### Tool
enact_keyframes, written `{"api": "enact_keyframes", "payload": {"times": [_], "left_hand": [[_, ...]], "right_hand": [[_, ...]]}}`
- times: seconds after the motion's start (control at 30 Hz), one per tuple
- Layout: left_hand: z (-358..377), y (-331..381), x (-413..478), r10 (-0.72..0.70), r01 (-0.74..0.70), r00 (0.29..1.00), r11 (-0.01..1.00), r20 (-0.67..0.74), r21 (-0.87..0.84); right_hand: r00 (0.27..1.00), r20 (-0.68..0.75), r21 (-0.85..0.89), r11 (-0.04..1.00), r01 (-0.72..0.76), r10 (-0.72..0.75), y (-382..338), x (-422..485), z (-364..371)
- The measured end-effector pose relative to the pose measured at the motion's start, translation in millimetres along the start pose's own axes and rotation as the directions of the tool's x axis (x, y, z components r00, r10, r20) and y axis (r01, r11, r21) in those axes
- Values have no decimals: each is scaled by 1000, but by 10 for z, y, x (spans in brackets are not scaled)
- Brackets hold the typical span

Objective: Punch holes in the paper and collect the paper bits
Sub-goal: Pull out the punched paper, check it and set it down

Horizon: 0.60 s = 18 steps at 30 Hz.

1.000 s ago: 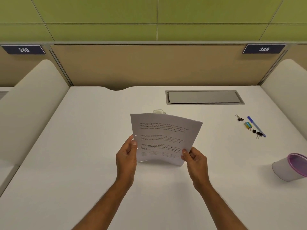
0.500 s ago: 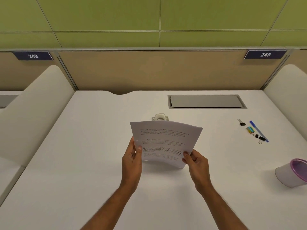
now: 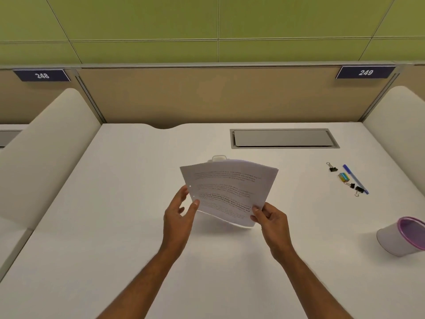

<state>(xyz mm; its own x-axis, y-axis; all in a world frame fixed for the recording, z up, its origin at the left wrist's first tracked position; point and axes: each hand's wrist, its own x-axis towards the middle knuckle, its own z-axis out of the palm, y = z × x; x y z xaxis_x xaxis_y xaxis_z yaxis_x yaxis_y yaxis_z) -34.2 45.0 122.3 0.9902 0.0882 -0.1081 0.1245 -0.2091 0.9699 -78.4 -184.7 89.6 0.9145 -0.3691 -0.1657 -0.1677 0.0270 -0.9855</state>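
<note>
A printed white paper sheet (image 3: 227, 192) is held up above the white desk (image 3: 115, 226), tilted, with small punched holes along its left edge. My left hand (image 3: 178, 217) holds that left edge, thumb on the front near the lower corner. My right hand (image 3: 271, 218) pinches the sheet's lower right corner. Just behind the paper's top edge, a white hole punch (image 3: 218, 158) peeks out on the desk; most of it is hidden.
A white cup with a purple rim (image 3: 402, 236) lies on its side at the right. Farther back on the right lie black binder clips (image 3: 332, 168), a small eraser (image 3: 344, 176) and a blue pen (image 3: 355, 179). A grey cable hatch (image 3: 284, 138) sits at the back; padded dividers flank the desk.
The paper has tilted and shifted slightly in my hands, and my left hand's grip has slid lower along the left edge. The camera view moved a little.
</note>
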Motion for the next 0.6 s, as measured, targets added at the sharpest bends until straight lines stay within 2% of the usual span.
{"api": "enact_keyframes", "payload": {"times": [0.37, 0.6], "left_hand": [[-119, 205, 55, 3, -1, 997, 1000, 74, -30], [-92, 206, 3, -13, 17, 997, 998, 80, -53]], "right_hand": [[991, 127, -41, 999, -28, 32, -22, -30, -109], [991, 133, -49, 998, -24, 31, -10, -54, -69]]}}
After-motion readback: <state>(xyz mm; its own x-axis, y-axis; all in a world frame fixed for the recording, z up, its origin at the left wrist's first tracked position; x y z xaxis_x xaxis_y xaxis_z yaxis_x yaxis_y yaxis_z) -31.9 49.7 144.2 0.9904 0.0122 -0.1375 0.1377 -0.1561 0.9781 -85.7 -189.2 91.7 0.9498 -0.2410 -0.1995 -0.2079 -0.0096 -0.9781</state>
